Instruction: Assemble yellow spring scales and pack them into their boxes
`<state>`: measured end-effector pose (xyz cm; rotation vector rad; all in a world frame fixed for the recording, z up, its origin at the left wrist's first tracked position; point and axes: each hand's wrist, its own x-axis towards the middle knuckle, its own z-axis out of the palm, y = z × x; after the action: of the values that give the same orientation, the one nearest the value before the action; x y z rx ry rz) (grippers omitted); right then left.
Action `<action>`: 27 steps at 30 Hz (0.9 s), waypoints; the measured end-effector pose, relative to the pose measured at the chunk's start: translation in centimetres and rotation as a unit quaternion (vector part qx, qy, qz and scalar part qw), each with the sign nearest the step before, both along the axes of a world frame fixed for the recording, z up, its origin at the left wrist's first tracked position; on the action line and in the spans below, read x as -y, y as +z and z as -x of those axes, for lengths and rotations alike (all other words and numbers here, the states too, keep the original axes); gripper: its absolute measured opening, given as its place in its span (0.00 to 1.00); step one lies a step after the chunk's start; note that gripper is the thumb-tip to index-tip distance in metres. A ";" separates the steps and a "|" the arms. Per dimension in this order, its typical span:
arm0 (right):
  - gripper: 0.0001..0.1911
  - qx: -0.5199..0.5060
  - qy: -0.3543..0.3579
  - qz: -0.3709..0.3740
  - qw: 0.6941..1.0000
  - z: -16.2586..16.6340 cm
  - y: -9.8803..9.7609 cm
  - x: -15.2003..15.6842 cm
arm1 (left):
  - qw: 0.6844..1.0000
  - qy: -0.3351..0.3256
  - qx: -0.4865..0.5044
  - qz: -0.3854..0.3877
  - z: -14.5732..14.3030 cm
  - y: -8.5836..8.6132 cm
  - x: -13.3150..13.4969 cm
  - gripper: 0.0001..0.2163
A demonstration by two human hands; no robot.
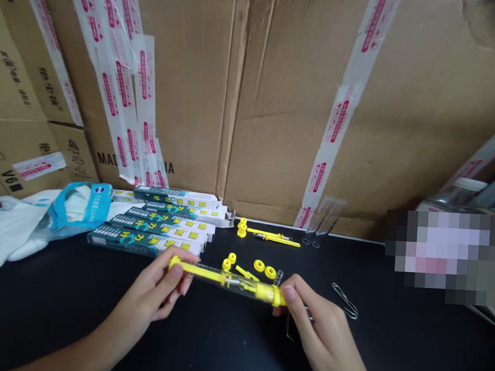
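A tubular spring scale (242, 285), clear with yellow ends and a spring inside, is held level between both hands above the black table. My left hand (159, 286) is closed around its left yellow cap. At the other end, the fingers of my right hand (313, 311) pinch the yellow collar. Thin bent metal hangs by the right fingers, partly hidden. Just behind the scale lie yellow rings (259, 266), small yellow caps (229, 261) and a short yellow piece (247, 273). Farther back are yellow rods with springs (275, 238) and stacked yellow caps (242, 228).
Several printed boxes (145, 240) are stacked at the back left, beside a blue and white plastic bag (80, 207). Clear tubes (322, 222) stand against the cardboard wall (275, 126). Metal hooks (344, 300) lie right of my right hand. A blurred patch covers the far right.
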<state>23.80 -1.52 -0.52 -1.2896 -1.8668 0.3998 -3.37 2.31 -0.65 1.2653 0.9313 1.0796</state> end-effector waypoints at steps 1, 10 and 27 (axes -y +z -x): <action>0.23 -0.005 -0.005 0.000 1.000 0.0 0.0 0.0 | 1.000 -0.001 -0.002 -0.004 -0.2 0.3 0.3 0.22; 0.19 -0.010 0.005 0.007 1.000 0.2 0.4 0.2 | 1.000 0.012 0.005 -0.011 -0.1 -0.1 0.5 0.20; 0.14 -0.265 0.015 0.121 0.956 -0.7 -0.9 -1.4 | 0.994 -0.107 -0.001 -0.001 0.3 -0.1 0.2 0.22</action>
<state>24.48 -0.13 -1.43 -1.1634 -1.4100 0.9178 -3.71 2.14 -0.71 1.3352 0.7768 0.9109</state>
